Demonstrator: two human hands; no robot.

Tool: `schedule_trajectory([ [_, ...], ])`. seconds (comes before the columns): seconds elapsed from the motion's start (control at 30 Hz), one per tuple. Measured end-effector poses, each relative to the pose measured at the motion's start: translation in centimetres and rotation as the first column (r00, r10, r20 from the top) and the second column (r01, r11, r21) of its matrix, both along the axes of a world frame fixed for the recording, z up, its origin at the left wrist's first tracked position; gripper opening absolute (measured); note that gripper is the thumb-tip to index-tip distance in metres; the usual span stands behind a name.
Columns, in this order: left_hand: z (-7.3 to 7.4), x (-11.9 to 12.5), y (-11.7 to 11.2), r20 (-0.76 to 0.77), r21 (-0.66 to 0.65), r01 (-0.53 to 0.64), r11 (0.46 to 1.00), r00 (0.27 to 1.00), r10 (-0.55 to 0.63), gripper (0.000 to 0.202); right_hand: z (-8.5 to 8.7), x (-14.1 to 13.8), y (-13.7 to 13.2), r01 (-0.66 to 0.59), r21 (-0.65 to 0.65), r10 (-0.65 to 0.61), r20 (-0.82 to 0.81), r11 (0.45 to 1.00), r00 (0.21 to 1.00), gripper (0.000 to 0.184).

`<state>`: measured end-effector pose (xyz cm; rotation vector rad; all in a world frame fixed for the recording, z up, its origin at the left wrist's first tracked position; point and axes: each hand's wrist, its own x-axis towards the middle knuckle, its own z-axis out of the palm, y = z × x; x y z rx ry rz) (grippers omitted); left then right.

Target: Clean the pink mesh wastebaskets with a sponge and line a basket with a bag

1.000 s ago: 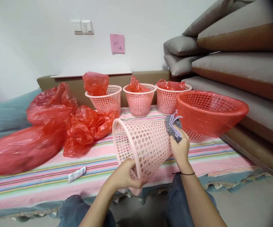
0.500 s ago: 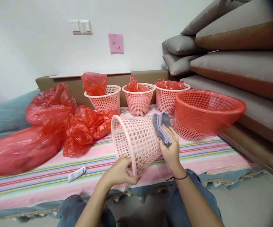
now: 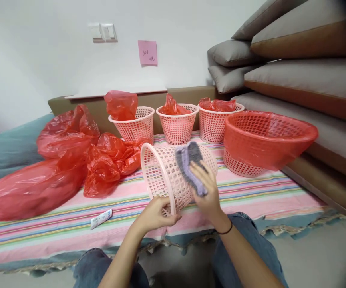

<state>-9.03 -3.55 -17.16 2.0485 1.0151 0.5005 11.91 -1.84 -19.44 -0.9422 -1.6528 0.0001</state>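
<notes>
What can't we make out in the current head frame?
All in head view:
- Held pink basket's wall under the grey cloth: covered by cloth and right hand.
- That basket's base: turned away from camera.
- Cloth texture: blurred.
- Left hand's fingertips: partly behind the basket rim.
- White packet's print: too small.
- Cushion stack's far end: cut by right edge.

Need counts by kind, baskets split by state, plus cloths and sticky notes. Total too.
Bare pink basket, on its side in the left hand: 1
Upright pink baskets with red plastic poking out: 3
Basket with a red bag over its rim: 1
Grey-and-lavender cloth, in the right hand: 1
Pink sticky note: 1
Total: 7
</notes>
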Motion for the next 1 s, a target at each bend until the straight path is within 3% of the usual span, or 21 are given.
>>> schedule_trajectory([
  [0.1, -0.1, 0.0, -0.4, -0.108, -0.046, 0.030, 0.999, 0.994, -0.035, 0.018, -1.3, 3.5, 2.5, 0.248, -0.134, -0.276, -0.260, 0.959, 0.925, 0.044],
  [0.2, -0.2, 0.3, -0.8, -0.207, -0.057, 0.065, 0.996, 0.975, -0.076, 0.028, -1.7, 4.7, 3.0, 0.339, -0.187, -0.386, -0.360, 0.922, 0.849, 0.044],
  [0.3, -0.1, 0.7, -0.9, -0.264, -0.047, 0.085, 0.995, 0.960, -0.094, 0.029, -0.9, 2.8, 0.9, 0.249, -0.078, -0.259, -0.208, 0.966, 0.943, 0.048],
  [0.4, 0.4, 0.8, -0.8, -0.280, -0.069, 0.058, 0.996, 0.957, -0.076, 0.028, 0.5, -0.2, -1.8, -0.067, 0.077, 0.064, 0.037, 0.995, 0.997, 0.053],
  [0.47, 0.7, 0.5, -0.7, -0.208, -0.127, 0.069, 0.989, 0.974, -0.095, 0.035, 1.2, -1.5, -2.9, -0.216, 0.127, 0.200, 0.123, 0.968, 0.972, 0.053],
  [0.6, 1.0, 0.2, -0.7, 0.211, -0.284, 0.152, 0.947, 0.973, -0.093, 0.057, 1.5, -1.9, -3.0, -0.227, 0.144, 0.217, 0.084, 0.963, 0.973, 0.048],
  [0.67, 0.9, 0.5, -0.7, 0.470, -0.308, 0.142, 0.941, 0.882, 0.021, 0.067, 1.3, -1.9, -2.8, -0.227, 0.150, 0.217, 0.083, 0.962, 0.973, 0.047],
  [0.73, 0.6, 1.0, -0.7, 0.636, -0.311, 0.105, 0.945, 0.761, 0.125, 0.075, 0.9, -2.1, -2.7, -0.215, 0.161, 0.204, 0.082, 0.963, 0.975, 0.047],
  [0.8, 0.3, 1.6, -0.7, 0.679, -0.306, 0.045, 0.951, 0.711, 0.185, 0.073, 0.7, -2.4, -2.8, -0.196, 0.159, 0.186, 0.077, 0.968, 0.980, 0.049],
  [0.9, 0.2, 2.2, -0.6, 0.631, -0.297, -0.052, 0.953, 0.738, 0.237, 0.061, 0.6, -2.2, -2.6, -0.227, 0.130, 0.215, 0.101, 0.965, 0.971, 0.053],
  [1.0, 0.2, 2.1, -0.5, 0.615, -0.337, -0.065, 0.939, 0.741, 0.272, 0.057, 0.6, -0.4, -1.3, -0.189, 0.056, 0.185, 0.076, 0.980, 0.980, 0.053],
])
